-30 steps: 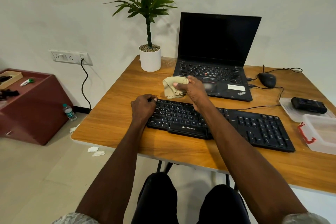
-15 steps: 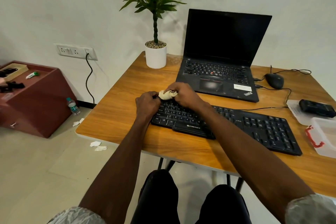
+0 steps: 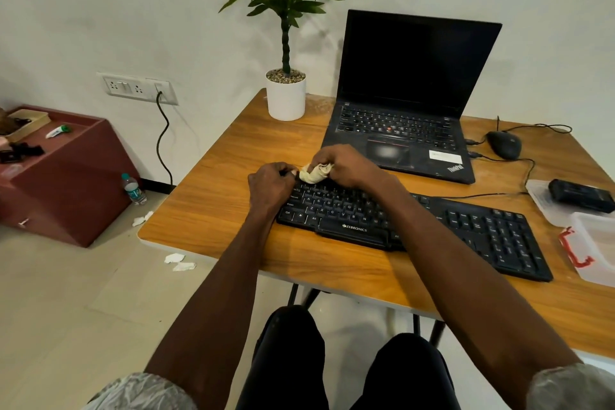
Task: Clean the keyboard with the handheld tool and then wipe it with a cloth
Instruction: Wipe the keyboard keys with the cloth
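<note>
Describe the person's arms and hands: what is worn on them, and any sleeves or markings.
Both forearms are bare from the upper arm down. The left hand and right hand wear no gloves, and no watch, ring or marking shows. At the bottom corners, pale grey crinkled short sleeves cover the upper arms.

In front of me stands a wooden counter point(image 3: 213, 210) against a plain white wall point(image 3: 100, 10). On the wall I see a socket panel point(image 3: 136, 88) with a black cable point(image 3: 163, 140) plugged in. The floor point(image 3: 66, 293) is pale, with paper scraps point(image 3: 179, 262). At my left is a dark red cabinet point(image 3: 70, 183).
</note>
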Action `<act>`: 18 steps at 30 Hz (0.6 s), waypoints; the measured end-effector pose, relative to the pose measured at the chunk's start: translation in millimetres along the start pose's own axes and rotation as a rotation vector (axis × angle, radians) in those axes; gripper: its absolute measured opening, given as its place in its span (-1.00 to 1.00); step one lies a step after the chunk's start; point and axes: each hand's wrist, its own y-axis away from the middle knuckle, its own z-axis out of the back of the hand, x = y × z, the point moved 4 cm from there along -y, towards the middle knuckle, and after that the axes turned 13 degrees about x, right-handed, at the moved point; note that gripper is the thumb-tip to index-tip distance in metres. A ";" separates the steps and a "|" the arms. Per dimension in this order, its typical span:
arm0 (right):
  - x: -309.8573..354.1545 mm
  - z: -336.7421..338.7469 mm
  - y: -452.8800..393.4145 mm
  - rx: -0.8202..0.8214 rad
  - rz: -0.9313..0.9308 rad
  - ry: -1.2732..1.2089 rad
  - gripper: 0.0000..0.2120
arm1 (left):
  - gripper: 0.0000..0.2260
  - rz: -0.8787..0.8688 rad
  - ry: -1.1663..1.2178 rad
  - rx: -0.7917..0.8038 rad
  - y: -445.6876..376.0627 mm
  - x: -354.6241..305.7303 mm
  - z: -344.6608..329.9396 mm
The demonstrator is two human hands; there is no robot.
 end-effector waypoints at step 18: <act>-40.5 28.8 40.3 0.069 -0.179 0.091 -0.67 | -0.81 0.036 0.038 -0.031 0.0 1.4 -3.9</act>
